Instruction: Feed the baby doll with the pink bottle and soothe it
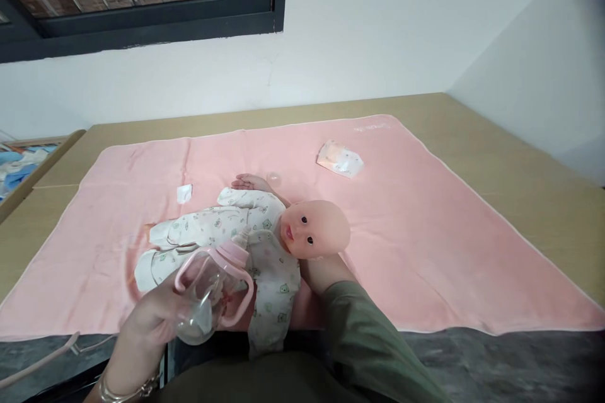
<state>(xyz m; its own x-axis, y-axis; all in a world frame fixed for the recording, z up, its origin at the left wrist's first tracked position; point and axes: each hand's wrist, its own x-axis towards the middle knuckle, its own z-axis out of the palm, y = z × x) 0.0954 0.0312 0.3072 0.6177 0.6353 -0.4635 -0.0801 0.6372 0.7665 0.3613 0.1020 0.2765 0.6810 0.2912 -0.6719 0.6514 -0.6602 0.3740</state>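
Note:
My left hand (163, 305) is wrapped round a clear baby bottle (208, 302) with a pink collar, pink side handles and a nipple on top. The bottle is tilted over the near side of a bald baby doll (314, 230), which lies on its back in a white printed suit. Under the doll's neck passes my right forearm, in a green sleeve. My right hand (248, 182) comes out beyond the doll's far shoulder, its fingers stretched out beside the printed sleeve. A small clear dome-shaped cap (273, 178) lies near that wrist.
Below the doll a pink blanket (449, 252) covers much of a wooden table (501, 151). A printed white packet (340, 159) and a small white square (184, 193) lie on it. Blue and white cloths (23, 170) fill a wooden-edged bin at left. A wall and window stand behind.

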